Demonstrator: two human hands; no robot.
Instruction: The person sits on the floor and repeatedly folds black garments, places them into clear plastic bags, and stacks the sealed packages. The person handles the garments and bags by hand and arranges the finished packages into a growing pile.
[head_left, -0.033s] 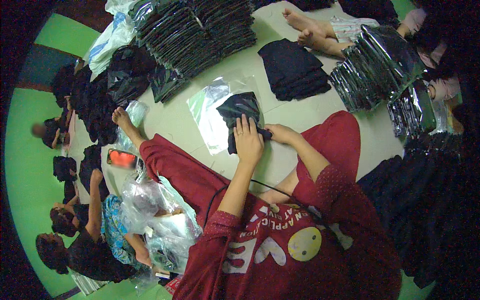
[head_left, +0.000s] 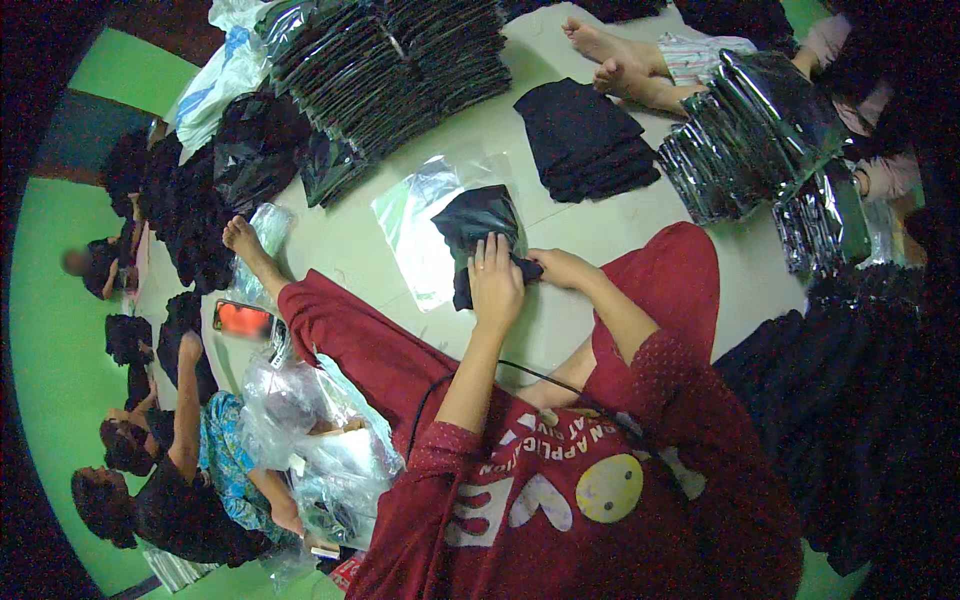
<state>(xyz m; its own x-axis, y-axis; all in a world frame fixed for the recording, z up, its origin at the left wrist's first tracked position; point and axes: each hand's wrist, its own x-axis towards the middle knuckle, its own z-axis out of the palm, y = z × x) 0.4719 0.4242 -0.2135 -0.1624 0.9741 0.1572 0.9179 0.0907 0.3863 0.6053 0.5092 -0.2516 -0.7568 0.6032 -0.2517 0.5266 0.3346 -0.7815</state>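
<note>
A folded black garment (head_left: 478, 219) lies on the floor in front of me, and its upper part has a sheen like clear plastic over it. My left hand (head_left: 496, 287) rests flat on its lower part, fingers stretched out. At the garment's right edge, my right hand (head_left: 562, 268) is closed, pinching a bit of the black cloth; the fingertips are partly hidden. Beneath and to the left of the garment, clear plastic bags (head_left: 403, 215) are spread flat on the floor.
Bagged black packets (head_left: 390, 80) are stacked at the far side, with more packets (head_left: 740, 140) at the right. Folded black clothes (head_left: 585, 140) lie beyond my hands. Loose black cloth (head_left: 830, 400) is heaped at my right. Crumpled plastic (head_left: 300, 400) and a phone (head_left: 243, 318) lie left. Other people sit nearby.
</note>
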